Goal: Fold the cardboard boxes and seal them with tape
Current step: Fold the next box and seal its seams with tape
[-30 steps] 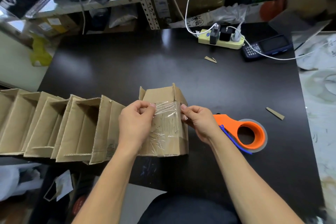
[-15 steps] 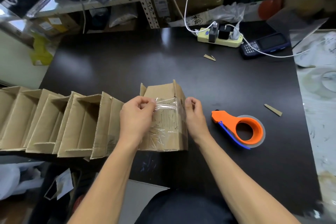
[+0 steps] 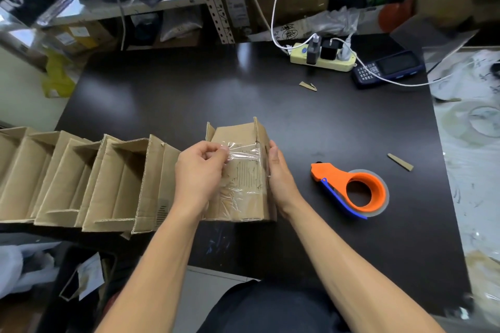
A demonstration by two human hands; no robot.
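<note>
1. Small cardboard box (image 3: 244, 170) standing on the dark table (image 3: 270, 105), held between both hands, near the table's front edge.
2. Left hand (image 3: 198, 170) against the box's left side, fingers (image 3: 216, 153) curled together and pinching the left end of a clear tape strip (image 3: 243, 150) near the box top.
3. Tape strip stretched across the box's facing panel, from the left fingertips toward the right edge, wrinkled and shiny; more clear film lower down on the same panel.
4. Right hand (image 3: 280, 178) flat against the box's right side, fingers straight and close together, pointing away from the body and pressing on the cardboard at the right end of the strip.
5. Box flaps poking up beyond both sets of fingertips.
6. Orange tape dispenser (image 3: 351, 188) lying flat on the table, to the right of the right hand, apart from it, untouched.
7. Row of open folded boxes (image 3: 81, 176) just left of the left hand, leaning one against another; nearest one just beside the left wrist.
8. Two cardboard scraps, a power strip (image 3: 323, 58) and a handheld scanner (image 3: 387, 67) far beyond the fingers, toward the back of the table.
</note>
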